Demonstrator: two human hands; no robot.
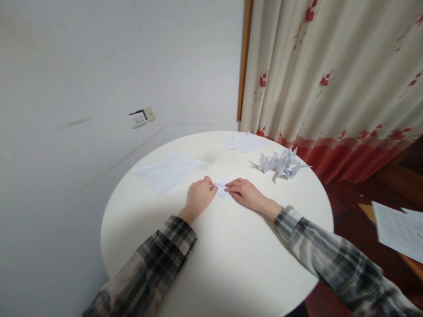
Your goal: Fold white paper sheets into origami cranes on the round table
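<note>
A small folded piece of white paper (222,189) lies on the round white table (231,264), near its middle. My left hand (199,196) is curled, its fingertips pinching the paper's left end. My right hand (243,192) rests on the paper's right side, with its fingers pressed together and flat along a fold. Both sleeves are plaid.
A stack of flat white sheets (168,171) lies to the left of my hands. Several folded paper cranes (280,164) sit at the back right, and more crumpled white paper (243,141) lies at the far edge. A flowered curtain (330,79) hangs behind. Printed sheets (398,229) lie at the right.
</note>
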